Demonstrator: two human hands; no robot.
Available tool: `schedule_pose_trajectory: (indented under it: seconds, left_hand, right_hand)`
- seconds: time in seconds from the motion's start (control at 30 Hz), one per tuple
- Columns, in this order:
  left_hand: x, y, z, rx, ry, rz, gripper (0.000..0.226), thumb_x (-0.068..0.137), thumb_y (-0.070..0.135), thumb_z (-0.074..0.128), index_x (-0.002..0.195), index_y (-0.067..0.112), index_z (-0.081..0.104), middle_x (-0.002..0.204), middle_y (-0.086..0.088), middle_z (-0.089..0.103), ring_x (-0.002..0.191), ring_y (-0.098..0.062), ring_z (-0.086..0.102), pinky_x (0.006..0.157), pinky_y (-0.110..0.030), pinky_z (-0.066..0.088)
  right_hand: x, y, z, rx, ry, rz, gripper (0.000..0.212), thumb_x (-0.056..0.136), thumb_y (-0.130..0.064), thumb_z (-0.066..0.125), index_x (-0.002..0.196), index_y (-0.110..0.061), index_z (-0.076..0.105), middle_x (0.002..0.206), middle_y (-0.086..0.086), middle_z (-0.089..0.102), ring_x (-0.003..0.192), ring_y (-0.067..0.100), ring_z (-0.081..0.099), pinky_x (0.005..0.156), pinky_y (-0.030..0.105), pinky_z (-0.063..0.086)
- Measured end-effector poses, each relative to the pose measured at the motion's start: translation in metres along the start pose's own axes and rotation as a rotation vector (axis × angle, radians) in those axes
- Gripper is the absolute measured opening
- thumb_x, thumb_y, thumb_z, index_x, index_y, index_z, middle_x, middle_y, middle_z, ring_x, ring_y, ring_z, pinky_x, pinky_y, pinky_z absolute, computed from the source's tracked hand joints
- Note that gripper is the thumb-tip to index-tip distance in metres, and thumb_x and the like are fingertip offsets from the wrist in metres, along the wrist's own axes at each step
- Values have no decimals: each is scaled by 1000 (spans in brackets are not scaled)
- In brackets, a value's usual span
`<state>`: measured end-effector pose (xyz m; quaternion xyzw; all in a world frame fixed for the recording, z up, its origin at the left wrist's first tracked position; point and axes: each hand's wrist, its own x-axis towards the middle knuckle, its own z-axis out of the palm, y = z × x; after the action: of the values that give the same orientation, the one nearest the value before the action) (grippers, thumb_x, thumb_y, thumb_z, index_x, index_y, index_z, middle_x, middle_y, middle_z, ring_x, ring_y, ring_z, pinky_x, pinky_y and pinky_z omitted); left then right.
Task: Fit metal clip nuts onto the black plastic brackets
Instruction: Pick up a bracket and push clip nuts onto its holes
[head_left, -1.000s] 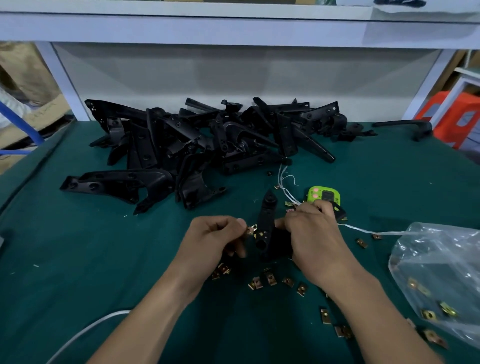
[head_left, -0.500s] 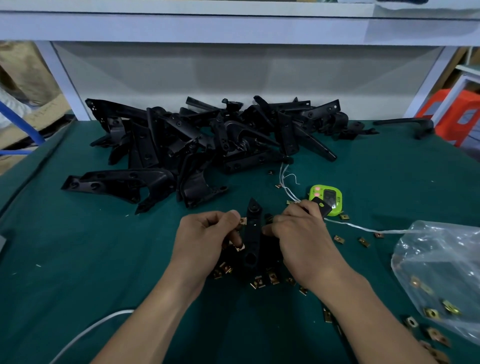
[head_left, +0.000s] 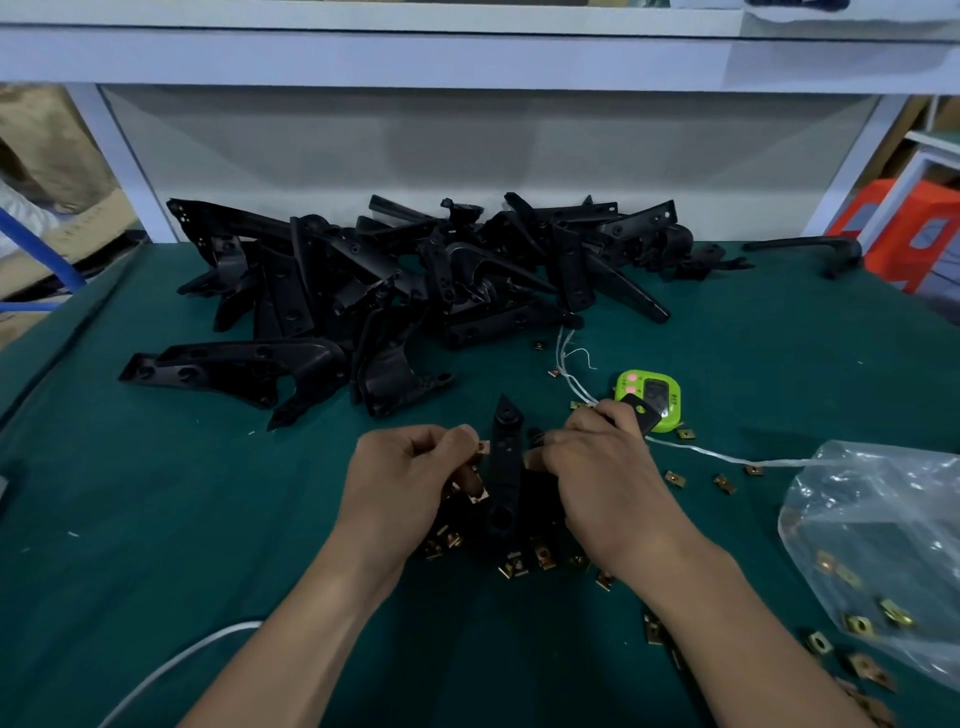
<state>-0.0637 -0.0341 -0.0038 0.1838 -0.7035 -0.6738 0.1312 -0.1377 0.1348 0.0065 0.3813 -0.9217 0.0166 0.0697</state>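
Bracket (head_left: 506, 467) held just left of the timer (head_left: 649, 400), tip pointing away: left hand (head_left: 410, 483) pinches a nut (head_left: 482, 447) at its edge, right hand (head_left: 602, 478) curled round its other side, with spare nuts (head_left: 514, 564) strewn on the near side of the timer.

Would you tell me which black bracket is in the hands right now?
The narrow bracket between the left hand and right hand, tip pointing away; the others lie untouched on the table.

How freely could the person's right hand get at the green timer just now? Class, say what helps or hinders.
Probably yes, once freed: the right hand grips the bracket, so it must let go first. The green timer lies just beyond its knuckles, with only a thin white cord between.
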Motion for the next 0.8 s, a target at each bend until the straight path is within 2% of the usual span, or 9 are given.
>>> schedule_pose_trajectory:
  seconds: [0.1,0.27,0.37,0.5,0.67,0.8]
  left_hand:
    - [-3,-1,2,18,-68,25,39,92,33,71,64,5,69,59,-12,62,56,-24,53,58,-40,42]
    - [-1,1,1,-45,12,-23,44,89,40,71,58,9,69,59,-12,62,57,-26,51,58,-39,41]
    - [-1,3,-1,-44,-6,-30,44,93,37,70,57,11,69,58,-8,64,59,-25,50,61,-39,42]
    - [-2,3,-1,-18,-49,-22,44,83,46,69,58,10,69,58,-10,64,59,-26,49,60,-40,39]
    - [-1,4,-6,3,-88,45,42,83,42,68,55,11,66,57,-9,65,59,-23,52,59,-34,42]
    - [-2,3,-8,62,-118,102,40,87,37,70,56,12,68,54,-10,63,58,-25,49,60,-35,40]
  right_hand:
    - [0,-1,1,9,-7,-41,37,72,-2,55,86,-34,68,76,-15,55,90,14,47,94,30,20]
    - [0,1,1,30,21,-35,37,69,-1,52,81,-32,69,71,-16,50,82,13,41,93,31,22]
    - [1,0,3,8,15,-39,39,69,0,57,85,-34,70,74,-15,55,85,13,43,94,31,21]
    - [0,-1,3,15,45,-45,35,67,1,59,70,-33,56,71,-14,56,83,14,48,92,31,23]
    - [-1,-2,3,-12,40,-62,36,66,0,62,79,-33,69,70,-15,55,82,14,48,90,31,23]
    - [-1,-6,2,-34,21,-86,32,66,-1,60,72,-32,62,72,-13,60,78,14,44,87,32,24]
